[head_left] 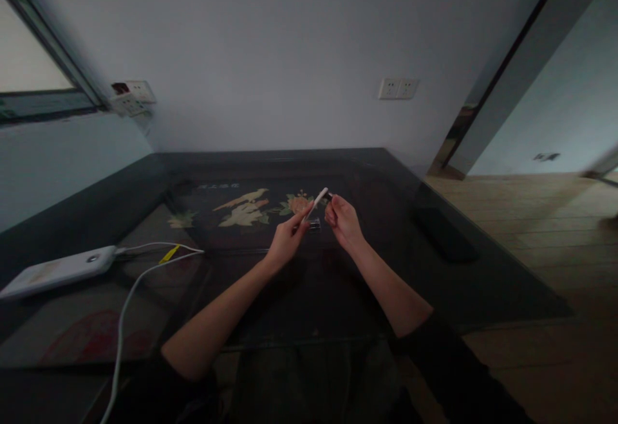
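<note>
Head view. The white stick (317, 203) was a slim, pale, elongated item, tilted with its upper end pointing up and to the right. A small dark piece (329, 196) sat at that upper end; whether it was joined to the stick could not be told.

The left hand (288, 236) was clenched on the lower part of the white stick, fingers wrapped around it. The right hand (341, 221) was closed with its fingertips pinching the dark piece at the stick's tip. The two grips stood just beside each other, with the stick bridging them above the table (299, 282). A small clear object (313, 223) lay on the table directly below the stick, between the two grips; its nature could not be told.

The table was dark and glossy, with a bird and flower picture (251, 208) beyond the left grip. Its far edge met the wall; its right edge ran along a wooden floor (541, 231), well away from the right grip. Far left of the left grip lay a white power bank (58, 271) with a white cable (140, 282) trailing toward the near edge. The surface around both grips was otherwise open.
</note>
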Demonstrator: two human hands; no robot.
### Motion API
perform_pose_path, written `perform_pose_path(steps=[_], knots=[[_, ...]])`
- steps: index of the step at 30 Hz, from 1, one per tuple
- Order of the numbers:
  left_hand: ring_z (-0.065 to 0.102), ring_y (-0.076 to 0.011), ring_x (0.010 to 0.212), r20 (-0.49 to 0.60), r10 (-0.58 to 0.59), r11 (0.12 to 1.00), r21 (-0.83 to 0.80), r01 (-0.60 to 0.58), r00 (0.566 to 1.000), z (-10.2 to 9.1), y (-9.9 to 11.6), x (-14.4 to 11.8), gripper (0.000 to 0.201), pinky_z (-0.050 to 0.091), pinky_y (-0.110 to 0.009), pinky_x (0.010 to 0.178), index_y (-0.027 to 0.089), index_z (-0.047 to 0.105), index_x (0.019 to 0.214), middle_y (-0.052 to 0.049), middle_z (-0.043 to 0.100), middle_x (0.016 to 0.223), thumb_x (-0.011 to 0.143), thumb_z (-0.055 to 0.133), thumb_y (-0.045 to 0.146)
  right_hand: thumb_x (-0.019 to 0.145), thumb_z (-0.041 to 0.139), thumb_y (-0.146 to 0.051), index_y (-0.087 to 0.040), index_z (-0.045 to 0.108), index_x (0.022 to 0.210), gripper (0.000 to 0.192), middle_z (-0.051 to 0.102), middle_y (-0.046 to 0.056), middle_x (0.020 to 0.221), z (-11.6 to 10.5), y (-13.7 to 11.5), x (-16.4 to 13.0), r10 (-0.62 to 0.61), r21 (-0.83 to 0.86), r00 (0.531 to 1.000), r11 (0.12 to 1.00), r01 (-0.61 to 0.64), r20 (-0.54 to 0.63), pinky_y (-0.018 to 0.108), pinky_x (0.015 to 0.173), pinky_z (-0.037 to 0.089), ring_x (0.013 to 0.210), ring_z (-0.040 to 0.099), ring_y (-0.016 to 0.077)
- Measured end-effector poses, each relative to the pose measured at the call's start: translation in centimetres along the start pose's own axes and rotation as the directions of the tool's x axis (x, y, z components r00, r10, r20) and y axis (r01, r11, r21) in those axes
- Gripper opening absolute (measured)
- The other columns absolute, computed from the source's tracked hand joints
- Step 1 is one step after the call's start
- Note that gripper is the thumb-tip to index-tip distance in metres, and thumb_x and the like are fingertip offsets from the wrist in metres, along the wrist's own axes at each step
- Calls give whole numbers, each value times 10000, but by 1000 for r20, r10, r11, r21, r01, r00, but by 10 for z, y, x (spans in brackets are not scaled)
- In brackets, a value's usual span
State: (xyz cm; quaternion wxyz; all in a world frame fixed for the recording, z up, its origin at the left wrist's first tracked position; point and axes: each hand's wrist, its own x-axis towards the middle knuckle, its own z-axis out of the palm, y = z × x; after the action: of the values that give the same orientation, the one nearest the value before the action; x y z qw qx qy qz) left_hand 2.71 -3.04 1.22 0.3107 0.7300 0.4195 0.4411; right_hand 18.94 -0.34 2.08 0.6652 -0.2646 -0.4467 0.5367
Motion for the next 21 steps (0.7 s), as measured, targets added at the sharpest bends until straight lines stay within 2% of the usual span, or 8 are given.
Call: perform_pose_path(steps=[3,6,10,16,21], knots=[[432,-100,626,-17,13,1000,17,-13,1000,0,-1,0,502,393,-198,612,183,514,1420,-52,708,956,926,498,270,718,738,-592,-214,509,681,443,389,-99,454,0,0,0,8,-15,1000,1000,-8,2,250,424,187,393,267,51],[499,-121,689,-4,16,1000,27,-16,1000,1,-1,-1,500,425,-204,654,163,515,1418,-56,715,928,932,496,279,694,738,-619,-216,501,662,469,379,-99,456,0,0,1,8,-33,1000,999,-9,-10,252,420,188,395,257,53],[529,-136,729,32,24,1000,-5,-24,999,3,0,-2,509,441,-209,666,127,507,1419,-69,712,922,933,498,279,660,743,-647,-210,572,721,473,366,-104,462,-1,-1,1,8,-36,1000,999,-9,-24,255,417,192,398,248,56],[452,-112,641,73,67,997,-37,-64,995,5,-1,-4,520,429,-209,638,137,501,1425,-51,704,886,932,509,300,704,715,-634,-197,663,900,482,360,-106,472,-3,1,2,0,-41,1000,999,-1,-29,268,413,182,403,251,63],[374,-91,596,85,48,995,-85,-41,995,4,2,-3,533,373,-192,590,161,494,1434,-33,681,893,917,516,287,704,721,-626,-193,661,916,486,369,-105,478,-2,1,2,6,-22,1000,1000,-7,-25,268,417,180,405,253,60]])
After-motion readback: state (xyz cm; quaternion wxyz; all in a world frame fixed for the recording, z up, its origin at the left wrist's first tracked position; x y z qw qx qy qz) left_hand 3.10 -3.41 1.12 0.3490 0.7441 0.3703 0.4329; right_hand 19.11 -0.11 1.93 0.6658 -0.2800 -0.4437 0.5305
